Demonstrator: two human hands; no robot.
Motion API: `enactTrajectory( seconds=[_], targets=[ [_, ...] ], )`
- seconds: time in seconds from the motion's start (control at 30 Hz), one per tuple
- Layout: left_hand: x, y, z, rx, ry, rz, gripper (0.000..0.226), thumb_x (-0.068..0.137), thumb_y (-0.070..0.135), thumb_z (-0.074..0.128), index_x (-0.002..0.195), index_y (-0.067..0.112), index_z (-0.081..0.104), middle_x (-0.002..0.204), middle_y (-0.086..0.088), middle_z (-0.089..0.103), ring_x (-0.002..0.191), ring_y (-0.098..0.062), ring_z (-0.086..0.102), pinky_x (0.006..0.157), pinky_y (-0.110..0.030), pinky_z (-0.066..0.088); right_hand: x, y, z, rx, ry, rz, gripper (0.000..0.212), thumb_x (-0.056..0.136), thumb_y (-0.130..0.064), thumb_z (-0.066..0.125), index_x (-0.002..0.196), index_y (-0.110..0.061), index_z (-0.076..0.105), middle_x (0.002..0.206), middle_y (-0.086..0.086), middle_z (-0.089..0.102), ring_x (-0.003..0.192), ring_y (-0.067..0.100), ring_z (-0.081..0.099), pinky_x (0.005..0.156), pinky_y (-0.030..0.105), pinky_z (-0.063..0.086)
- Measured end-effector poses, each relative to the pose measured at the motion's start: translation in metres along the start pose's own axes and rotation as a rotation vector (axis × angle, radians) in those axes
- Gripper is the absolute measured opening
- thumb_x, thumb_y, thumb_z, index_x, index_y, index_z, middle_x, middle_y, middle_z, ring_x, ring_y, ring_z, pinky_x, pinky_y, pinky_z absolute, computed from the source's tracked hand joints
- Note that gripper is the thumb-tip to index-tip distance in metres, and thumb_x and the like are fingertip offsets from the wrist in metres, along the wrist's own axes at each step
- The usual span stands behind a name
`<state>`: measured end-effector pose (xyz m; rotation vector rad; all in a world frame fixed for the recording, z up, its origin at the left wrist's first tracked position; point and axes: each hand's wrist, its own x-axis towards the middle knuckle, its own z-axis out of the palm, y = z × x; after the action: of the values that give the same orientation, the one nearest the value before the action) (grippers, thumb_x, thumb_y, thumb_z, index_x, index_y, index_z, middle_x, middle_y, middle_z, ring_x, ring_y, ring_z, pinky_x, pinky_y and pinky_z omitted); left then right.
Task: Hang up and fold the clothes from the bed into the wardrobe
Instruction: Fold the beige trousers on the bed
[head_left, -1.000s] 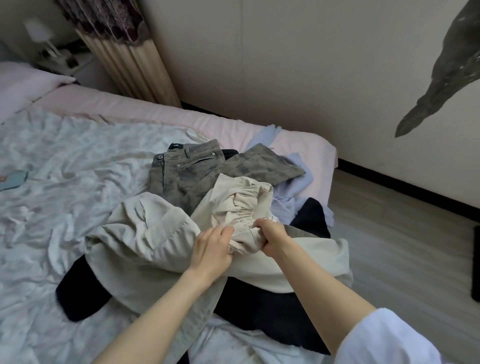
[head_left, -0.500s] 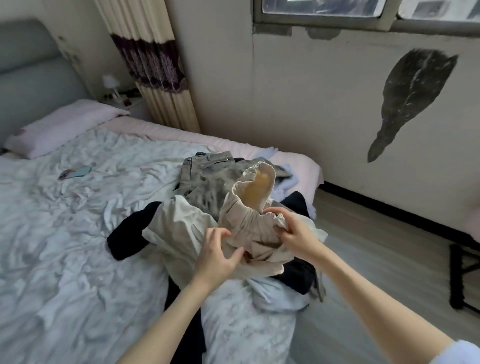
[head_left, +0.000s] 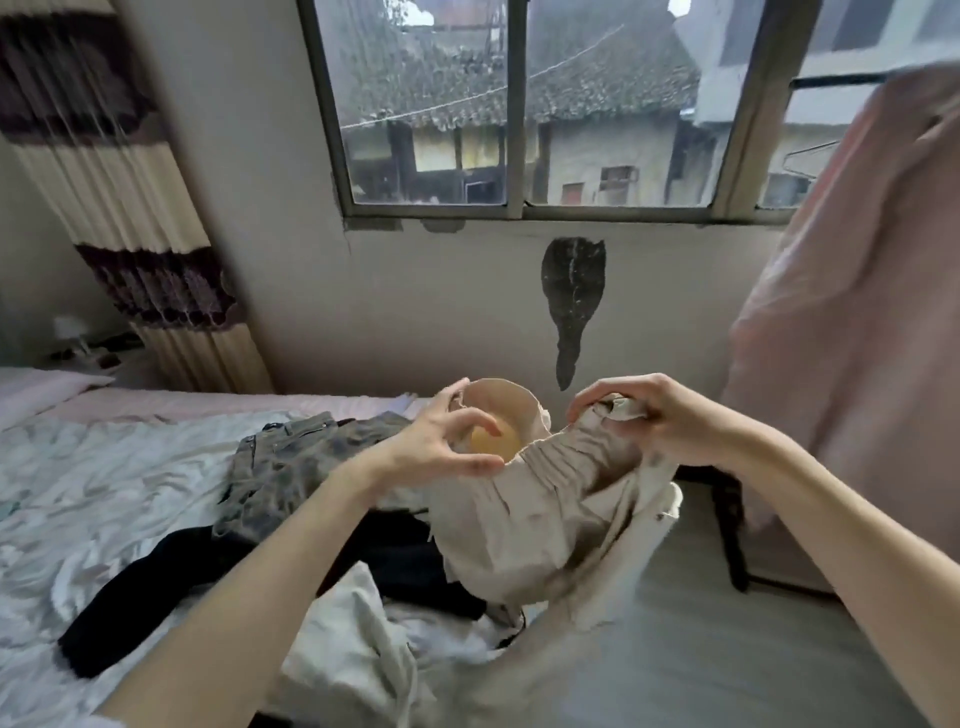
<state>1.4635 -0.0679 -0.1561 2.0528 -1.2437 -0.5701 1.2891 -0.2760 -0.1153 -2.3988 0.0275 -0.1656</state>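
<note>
Beige trousers are up off the bed now, bunched between my hands right in front of me, and I've got them by the gathered waistband. My right hand has its fingers curled tight over a wad of the waistband at the right end, a firm pinch. My left hand is at the other side of the opening; thumb and fingers are hooked round the rim, half spread, so I'd call it a loose hold more than a clamp.

Here's what matters: the waistband runs left to right between my two hands, and the legs hang down and away below it, trailing back towards the heap. So the long axis drops from my hands to the bed edge, with the lower end crumpled on the pile. Both hands sit about level, the right one a touch higher and further out.

Underneath, the camouflage trousers lie flat further up the bed, a black garment sprawls to the left, and a white piece sits nearest me.

I reckon the next job is pulling the waistband straight and lifting until the legs hang clear, then folding.
</note>
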Motion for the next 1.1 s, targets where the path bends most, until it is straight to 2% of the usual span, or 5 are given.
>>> enactTrajectory(
  seconds=[0.2, 0.4, 0.83, 1.0, 1.1],
  targets=[
    [0.047, 0.075, 0.076, 0.332, -0.210, 0.028, 0.021, 0.069, 0.036, 0.079, 0.071, 0.027, 0.059, 0.107, 0.009, 0.041, 0.094, -0.006, 0.048, 0.078, -0.023, 0.043, -0.125, 0.036, -0.083, 0.107, 0.355, 0.074, 0.044, 0.083, 0.017, 0.049, 0.093, -0.022, 0.066, 0.092, -0.005, 0.066, 0.086, 0.017, 0.058, 0.081, 0.039, 0.046],
    [0.079, 0.149, 0.166, 0.192, -0.227, 0.079, 0.040, 0.078, 0.019, 0.063, 0.056, 0.019, 0.030, 0.050, 0.016, 0.039, 0.054, -0.005, 0.031, 0.048, -0.013, 0.027, -0.246, 0.094, -0.132, 0.148, 0.590, 0.233, 0.050, 0.079, 0.015, 0.055, 0.090, -0.032, 0.066, 0.087, -0.011, 0.062, 0.077, -0.001, 0.054, 0.069, 0.010, 0.043],
    [0.094, 0.264, 0.247, 0.065, -0.072, 0.315, 0.042, 0.081, 0.014, 0.058, 0.112, 0.039, 0.045, 0.071, 0.009, 0.060, 0.065, -0.009, 0.051, 0.066, -0.021, 0.045, -0.413, 0.152, -0.161, -0.328, 0.587, 0.865, 0.024, 0.076, -0.040, 0.071, 0.071, -0.029, 0.050, 0.069, -0.010, 0.056, 0.071, 0.016, 0.053, 0.058, 0.029, 0.036],
    [0.096, 0.306, 0.256, 0.057, 0.169, 0.357, 0.017, 0.080, 0.020, 0.062, 0.073, 0.004, 0.062, 0.059, 0.002, 0.051, 0.058, -0.013, 0.045, 0.059, -0.026, 0.037, -0.415, 0.132, -0.166, -0.259, 1.125, 0.784, 0.041, 0.079, -0.034, 0.071, 0.115, -0.022, 0.055, 0.093, 0.004, 0.065, 0.100, 0.031, 0.058, 0.082, 0.037, 0.042],
    [0.090, 0.321, 0.272, 0.154, 0.195, 0.179, 0.019, 0.079, 0.031, 0.057, 0.066, 0.017, 0.055, 0.070, -0.002, 0.059, 0.073, -0.023, 0.055, 0.066, -0.031, 0.042, -0.401, 0.129, -0.154, -0.216, 1.041, 0.953, 0.019, 0.082, -0.034, 0.060, 0.071, -0.019, 0.060, 0.079, 0.007, 0.063, 0.090, 0.034, 0.060, 0.071, 0.033, 0.042]
  ],
)
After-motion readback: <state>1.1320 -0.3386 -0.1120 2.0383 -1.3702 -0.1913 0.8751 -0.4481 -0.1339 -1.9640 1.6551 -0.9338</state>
